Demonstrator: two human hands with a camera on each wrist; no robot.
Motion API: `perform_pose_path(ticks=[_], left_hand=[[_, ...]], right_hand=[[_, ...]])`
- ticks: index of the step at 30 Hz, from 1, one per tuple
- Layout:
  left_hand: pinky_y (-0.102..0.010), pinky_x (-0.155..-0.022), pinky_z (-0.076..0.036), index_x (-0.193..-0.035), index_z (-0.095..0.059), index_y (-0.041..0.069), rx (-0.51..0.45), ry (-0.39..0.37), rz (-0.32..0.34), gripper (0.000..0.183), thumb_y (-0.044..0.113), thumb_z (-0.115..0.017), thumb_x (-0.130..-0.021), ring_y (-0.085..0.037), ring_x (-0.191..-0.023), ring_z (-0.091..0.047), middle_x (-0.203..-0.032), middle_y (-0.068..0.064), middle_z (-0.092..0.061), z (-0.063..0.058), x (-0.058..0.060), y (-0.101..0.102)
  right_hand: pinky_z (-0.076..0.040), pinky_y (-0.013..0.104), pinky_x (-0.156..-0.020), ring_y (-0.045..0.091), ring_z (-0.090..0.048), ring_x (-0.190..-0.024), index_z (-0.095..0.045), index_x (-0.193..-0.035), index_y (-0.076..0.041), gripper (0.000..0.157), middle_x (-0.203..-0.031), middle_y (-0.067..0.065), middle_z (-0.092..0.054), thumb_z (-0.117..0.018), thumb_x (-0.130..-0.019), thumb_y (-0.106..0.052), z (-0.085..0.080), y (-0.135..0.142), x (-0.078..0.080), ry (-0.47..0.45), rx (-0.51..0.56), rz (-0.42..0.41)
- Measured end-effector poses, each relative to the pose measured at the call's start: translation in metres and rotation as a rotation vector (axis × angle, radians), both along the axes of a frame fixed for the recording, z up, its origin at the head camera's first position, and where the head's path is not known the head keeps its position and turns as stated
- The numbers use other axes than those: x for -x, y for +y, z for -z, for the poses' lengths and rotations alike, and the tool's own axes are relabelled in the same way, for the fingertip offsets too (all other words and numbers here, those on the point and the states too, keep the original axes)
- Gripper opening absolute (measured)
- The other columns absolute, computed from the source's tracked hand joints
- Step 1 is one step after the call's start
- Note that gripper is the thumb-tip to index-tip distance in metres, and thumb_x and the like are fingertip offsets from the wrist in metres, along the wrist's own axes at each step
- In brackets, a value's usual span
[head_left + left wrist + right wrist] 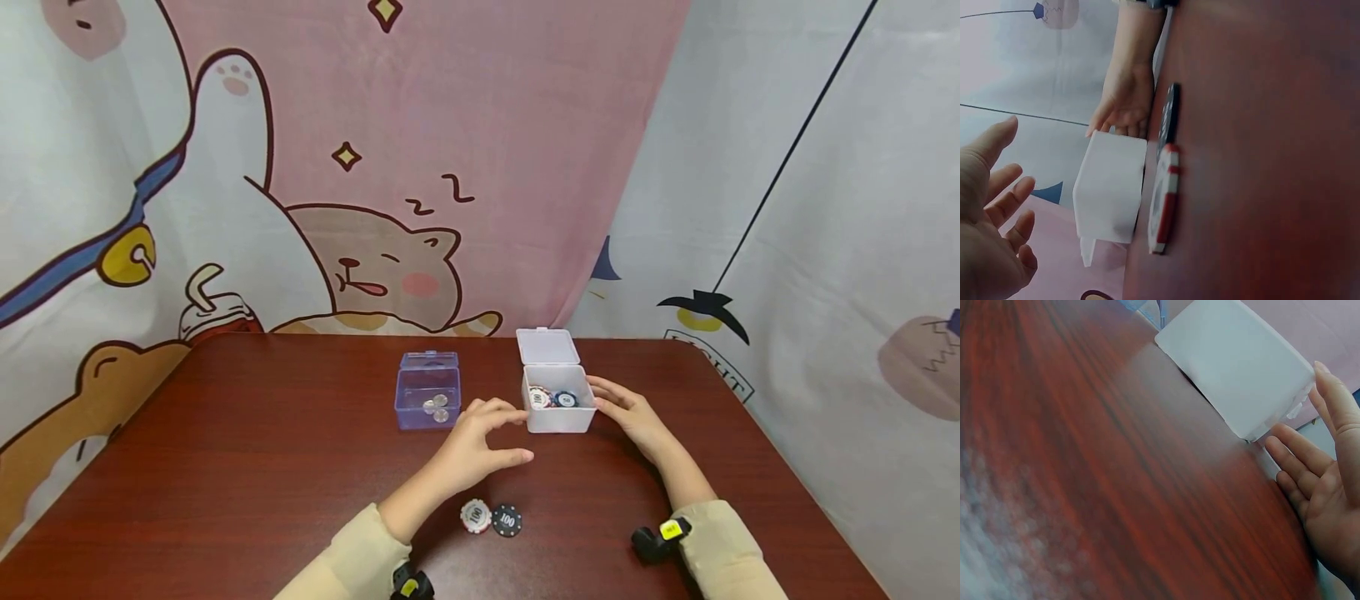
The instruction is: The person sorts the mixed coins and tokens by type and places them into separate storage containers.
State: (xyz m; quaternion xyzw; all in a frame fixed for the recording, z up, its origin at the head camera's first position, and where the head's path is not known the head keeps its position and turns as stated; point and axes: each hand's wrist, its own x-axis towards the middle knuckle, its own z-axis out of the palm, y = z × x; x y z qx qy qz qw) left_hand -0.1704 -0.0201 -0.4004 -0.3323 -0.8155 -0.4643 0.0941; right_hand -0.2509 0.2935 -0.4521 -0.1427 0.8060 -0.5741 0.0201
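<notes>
A white plastic box [558, 422] stands at the far side of the table, lid tipped back, with several poker chips [564, 399] inside. My right hand [636, 421] lies along its right side, fingertips at the wall and thumb near the front corner. Fairly straight fingers show on that hand in the right wrist view. My left hand [474, 443] hovers left of the box, thumb and fingers spread apart with nothing between them. Nearer me, a white-and-red chip [476, 516] and a black chip [507, 520] lie flat side by side, both marked 100.
Left of the white box is a translucent blue-purple box [427, 419], its lid raised, holding several silvery coin-like discs [440, 401]. The dark red-brown wooden table [262, 467] ends at a printed cloth [510, 167] hanging behind it.
</notes>
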Motion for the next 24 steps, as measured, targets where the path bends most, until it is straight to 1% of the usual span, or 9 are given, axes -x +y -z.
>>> perform_pose_path(ticks=[4,6,10,13,15,18,19,21,24], left_hand=[[-0.039,-0.089,-0.035,-0.118,-0.068,0.012,0.04,0.012,0.03,0.047,0.025,-0.082,-0.075,-0.014,-0.098,-0.048,-0.106,0.006,-0.062,0.002,-0.007,-0.003],[-0.037,-0.089,-0.035,-0.118,-0.068,0.014,0.064,0.018,0.035,0.047,0.027,-0.082,-0.076,-0.011,-0.099,-0.047,-0.107,0.008,-0.062,0.004,-0.01,-0.005],[-0.036,-0.088,-0.036,-0.12,-0.068,0.015,0.102,0.014,0.051,0.049,0.028,-0.082,-0.075,-0.01,-0.099,-0.047,-0.109,0.007,-0.062,0.007,-0.016,-0.009],[-0.039,-0.093,-0.035,-0.12,-0.067,0.014,0.126,0.007,0.066,0.05,0.028,-0.082,-0.075,-0.011,-0.102,-0.047,-0.11,0.007,-0.062,0.011,-0.02,-0.012],[-0.04,-0.093,-0.035,-0.12,-0.068,0.013,0.149,0.001,0.078,0.051,0.028,-0.083,-0.074,-0.011,-0.102,-0.047,-0.11,0.008,-0.061,0.013,-0.023,-0.014],[-0.037,-0.093,-0.035,-0.119,-0.068,0.012,0.187,0.004,0.095,0.051,0.029,-0.083,-0.074,-0.01,-0.102,-0.047,-0.111,0.009,-0.061,0.017,-0.026,-0.017],[-0.033,-0.09,-0.036,-0.119,-0.069,0.012,0.2,0.002,0.097,0.051,0.028,-0.084,-0.073,-0.009,-0.101,-0.047,-0.111,0.009,-0.061,0.018,-0.028,-0.017],[-0.03,-0.088,-0.035,-0.118,-0.069,0.013,0.224,-0.002,0.102,0.051,0.028,-0.084,-0.072,-0.007,-0.099,-0.046,-0.11,0.011,-0.061,0.021,-0.03,-0.018],[-0.027,-0.087,-0.034,-0.117,-0.07,0.014,0.242,-0.02,0.106,0.051,0.028,-0.085,-0.071,-0.004,-0.097,-0.045,-0.109,0.013,-0.061,0.023,-0.033,-0.02]], right_hand=[[-0.029,0.055,-0.102,0.033,-0.042,-0.127,-0.047,-0.141,-0.007,0.048,-0.135,0.02,-0.052,-0.058,-0.096,-0.021,-0.001,0.0,0.0,0.008,0.002,-0.005],[-0.031,0.052,-0.102,0.032,-0.043,-0.126,-0.047,-0.141,-0.008,0.048,-0.135,0.019,-0.052,-0.058,-0.096,-0.021,-0.001,0.0,0.0,0.008,-0.003,-0.005],[-0.034,0.047,-0.101,0.028,-0.045,-0.125,-0.048,-0.141,-0.008,0.048,-0.134,0.018,-0.053,-0.059,-0.096,-0.021,-0.001,0.0,0.0,0.007,-0.016,0.003],[-0.033,0.048,-0.102,0.028,-0.045,-0.125,-0.048,-0.141,-0.008,0.048,-0.134,0.018,-0.053,-0.059,-0.096,-0.021,-0.001,0.0,0.0,0.009,-0.017,0.008],[-0.031,0.051,-0.102,0.03,-0.044,-0.126,-0.047,-0.141,-0.008,0.048,-0.134,0.019,-0.052,-0.059,-0.096,-0.021,-0.001,0.0,0.0,0.008,-0.011,0.006],[-0.029,0.055,-0.103,0.032,-0.043,-0.127,-0.048,-0.141,-0.009,0.048,-0.135,0.019,-0.052,-0.059,-0.096,-0.022,-0.001,0.0,-0.001,-0.003,0.003,0.009],[-0.029,0.055,-0.103,0.033,-0.042,-0.127,-0.047,-0.141,-0.008,0.048,-0.135,0.019,-0.052,-0.059,-0.096,-0.022,-0.002,0.0,-0.001,-0.003,0.004,0.005],[-0.028,0.056,-0.103,0.034,-0.042,-0.128,-0.047,-0.141,-0.008,0.049,-0.135,0.02,-0.051,-0.059,-0.096,-0.021,-0.002,0.0,-0.001,-0.001,0.008,-0.001],[-0.028,0.056,-0.103,0.035,-0.042,-0.127,-0.047,-0.141,-0.008,0.048,-0.135,0.02,-0.052,-0.059,-0.096,-0.021,-0.001,0.0,-0.001,-0.001,0.007,-0.001]])
